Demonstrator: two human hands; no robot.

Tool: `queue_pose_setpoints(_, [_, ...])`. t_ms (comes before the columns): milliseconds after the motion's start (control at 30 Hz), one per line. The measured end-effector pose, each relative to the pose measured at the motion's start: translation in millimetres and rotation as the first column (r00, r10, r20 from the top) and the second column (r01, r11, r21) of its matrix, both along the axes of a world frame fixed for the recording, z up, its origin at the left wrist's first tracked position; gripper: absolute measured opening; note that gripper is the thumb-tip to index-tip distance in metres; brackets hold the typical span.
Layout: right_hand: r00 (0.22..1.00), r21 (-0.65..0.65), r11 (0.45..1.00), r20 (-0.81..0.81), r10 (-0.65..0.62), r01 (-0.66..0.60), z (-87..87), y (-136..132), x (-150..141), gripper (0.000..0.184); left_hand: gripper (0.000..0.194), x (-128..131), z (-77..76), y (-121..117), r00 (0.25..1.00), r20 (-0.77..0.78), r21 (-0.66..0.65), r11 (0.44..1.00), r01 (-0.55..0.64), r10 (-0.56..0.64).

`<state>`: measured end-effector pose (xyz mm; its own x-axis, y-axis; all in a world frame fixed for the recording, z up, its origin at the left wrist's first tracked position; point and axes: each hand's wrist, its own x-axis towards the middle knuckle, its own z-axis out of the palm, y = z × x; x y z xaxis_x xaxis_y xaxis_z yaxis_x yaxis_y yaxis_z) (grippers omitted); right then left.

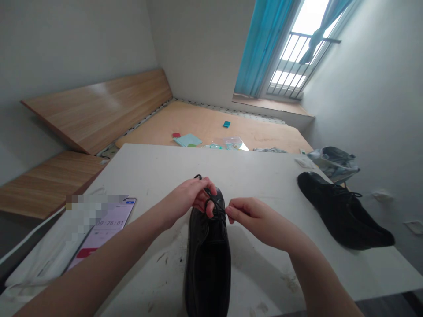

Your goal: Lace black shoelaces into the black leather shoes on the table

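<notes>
Head view:
- Black lace-up shoe [208, 264], one: is standing on the white bench [158, 165], toe pointing away from the person, open collar facing the near edge; its front is lying between the two hands, its heel end nearer the person than either.
- Black laces [218, 210], on that shoe: are running up from the eyelets into both hands, a loop curving about the left thumb.
- Left hand [200, 198]: is reaching over the shoe's left side, thumb and fingers closing on the laces just above the front.
- Right hand [243, 210]: is sitting just beside the shoe's right side, thumb and forefinger pinching a lace strand, the other fingers curling inward.
- Second black shoe [343, 211], laced: is resting on the bench well to the right of the right hand, toe pointing away and leftward.
- Phone [114, 224]: is lying left of the left forearm, screen showing 00:26:01; a white item beside it is partly blurred.
- Bed [205, 116]: is standing beyond the bench, bearing a teal square [226, 124] and a pale green piece [188, 140].
</notes>
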<state>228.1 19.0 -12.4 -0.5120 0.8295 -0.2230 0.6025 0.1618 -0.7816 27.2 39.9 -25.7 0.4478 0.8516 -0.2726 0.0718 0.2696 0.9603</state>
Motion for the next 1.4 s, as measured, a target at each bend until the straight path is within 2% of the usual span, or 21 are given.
queue_pose_setpoints(100, [0.985,-0.201,0.978,-0.172,0.021,-0.056,-7.3,-7.5,3.6,0.025,0.037,-1.0,2.6,-1.4,0.999,-0.006,0.025,0.999,0.041,-0.041])
queue_pose_setpoints(167, [0.972,-0.249,0.967,-0.235,0.000,-0.061,-12.0,-11.8,-0.6,0.019,0.042,-2.6,5.8,-4.1,0.991,-0.059,0.119,0.985,0.125,-0.118])
queue_pose_setpoints(233, [0.975,-0.185,0.983,-0.215,-0.047,0.007,-17.8,-14.6,-8.9,0.018,0.045,-5.2,10.3,-8.1,0.968,-0.149,0.231,0.945,0.233,-0.202])
queue_pose_setpoints(300, [0.976,-0.055,0.989,-0.167,-0.141,0.134,-24.9,-15.5,-18.4,0.022,0.044,-7.9,15.5,-13.2,0.942,-0.248,0.314,0.901,0.298,-0.225])
queue_pose_setpoints(367, [0.952,0.094,0.955,-0.154,-0.266,0.282,-32.0,-14.8,-26.4,0.019,0.040,-9.8,20.8,-18.4,0.921,-0.328,0.390,0.858,0.334,-0.210])
queue_pose_setpoints(433, [0.921,0.186,0.911,-0.208,-0.331,0.369,-37.4,-13.5,-31.3,0.015,0.036,-10.8,25.7,-22.4,0.899,-0.394,0.477,0.794,0.378,-0.192])
queue_pose_setpoints(533, [0.915,0.187,0.925,-0.305,-0.265,0.330,-40.0,-12.6,-32.6,0.019,0.034,-12.3,31.8,-24.9,0.866,-0.466,0.579,0.679,0.452,-0.180])
queue_pose_setpoints(567, [0.914,0.157,0.943,-0.334,-0.230,0.295,-39.6,-12.8,-31.7,0.021,0.034,-13.1,33.5,-24.9,0.853,-0.491,0.592,0.650,0.475,-0.176])
queue_pose_setpoints(633, [0.877,0.009,0.972,-0.433,-0.207,0.234,-38.0,-13.8,-28.5,0.015,0.038,-14.9,36.3,-24.9,0.823,-0.540,0.590,0.618,0.519,-0.176])
queue_pose_setpoints(700, [0.782,-0.202,0.960,-0.559,-0.276,0.194,-36.1,-15.4,-24.8,0.011,0.041,-16.3,38.3,-25.1,0.799,-0.574,0.567,0.617,0.547,-0.181])
queue_pose_setpoints(767, [0.676,-0.339,0.925,-0.643,-0.360,0.169,-34.4,-17.2,-21.7,0.017,0.041,-17.5,39.2,-25.8,0.787,-0.588,0.544,0.628,0.557,-0.188])
queue_pose_setpoints(867, [0.564,-0.366,0.914,-0.724,-0.397,0.172,-32.5,-19.6,-17.5,0.030,0.043,-21.6,38.9,-26.2,0.761,-0.621,0.492,0.663,0.565,-0.187])
queue_pose_setpoints(967, [0.490,-0.399,0.901,-0.759,-0.427,0.167,-34.4,-20.8,-10.0,0.031,0.044,-32.0,37.4,-23.7,0.719,-0.664,0.394,0.722,0.569,-0.205])
queue_pose_setpoints(1033, [0.542,-0.365,0.912,-0.737,-0.405,0.186,-38.9,-20.9,-2.7,0.031,0.043,-40.4,35.7,-20.2,0.680,-0.698,0.286,0.785,0.550,-0.222])
queue_pose_setpoints(1100, [0.658,-0.286,0.938,-0.671,-0.341,0.195,-44.6,-20.4,4.7,0.032,0.044,-47.1,32.6,-15.9,0.625,-0.740,0.157,0.838,0.522,-0.250])
queue_pose_setpoints(1200, [0.842,-0.177,0.960,-0.464,-0.275,0.216,-51.3,-18.1,13.7,0.033,0.051,-51.0,24.1,-9.9,0.539,-0.796,0.054,0.855,0.516,-0.275])
queue_pose_setpoints(1267, [0.922,-0.037,0.954,-0.251,-0.296,0.297,-53.6,-15.2,18.3,0.036,0.057,-50.6,17.3,-7.4,0.466,-0.864,0.077,0.865,0.496,-0.190])
queue_pose_setpoints(1300, [0.937,0.067,0.942,-0.144,-0.317,0.329,-54.3,-13.7,20.2,0.039,0.058,-49.8,14.4,-6.9,0.413,-0.903,0.102,0.875,0.473,-0.118])
queue_pose_setpoints(1367, [0.939,0.286,0.900,0.010,-0.345,0.328,-54.8,-11.9,22.2,0.041,0.054,-47.0,10.7,-7.8,0.309,-0.950,0.168,0.891,0.422,0.033])
queue_pose_setpoints(1400, [0.942,0.373,0.881,0.050,-0.333,0.291,-54.4,-12.0,22.1,0.039,0.049,-44.8,10.3,-9.2,0.286,-0.953,0.215,0.882,0.419,0.096])
